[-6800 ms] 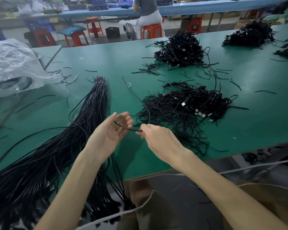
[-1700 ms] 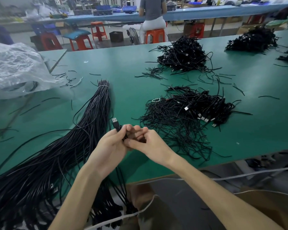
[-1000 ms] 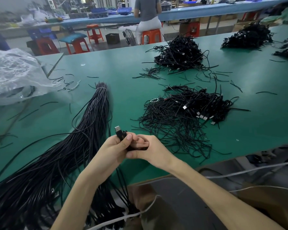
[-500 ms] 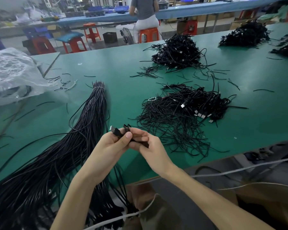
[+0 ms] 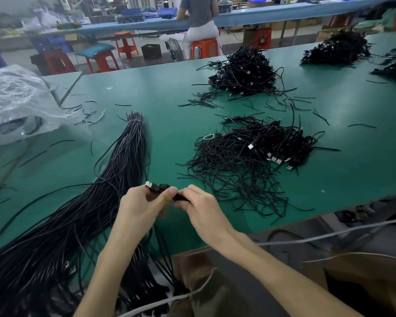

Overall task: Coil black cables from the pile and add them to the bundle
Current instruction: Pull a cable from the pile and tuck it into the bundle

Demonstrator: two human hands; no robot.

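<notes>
Black and thin, the cable (image 5: 162, 191) is folded into a small, tight coil and is held between both hands just above the near edge of the green table (image 5: 165, 92). Its silver USB plug (image 5: 149, 185) is left sticking out up and to the left, past the thumb. The left hand (image 5: 140, 209) is curled round the coil, with the thumb pressed across its top. The right hand (image 5: 204, 209) is closed on the coil's other end, which is pinched between thumb and bent fingers. Most of the coil is hidden by the fingers, so the number of turns cannot be told.

Just left of the hands, the bundle (image 5: 124, 161) of long black cables is laid slantwise on the table. It is tied near its far tip by a pale band (image 5: 135, 120) and is spread wide towards the near left corner, where it is draped over the edge. To the right of the hands, the pile (image 5: 249, 161) is seen as a loose tangle, with several silver plugs showing on its right side. A crumpled clear plastic bag (image 5: 16, 104) is lying at the far left.
</notes>
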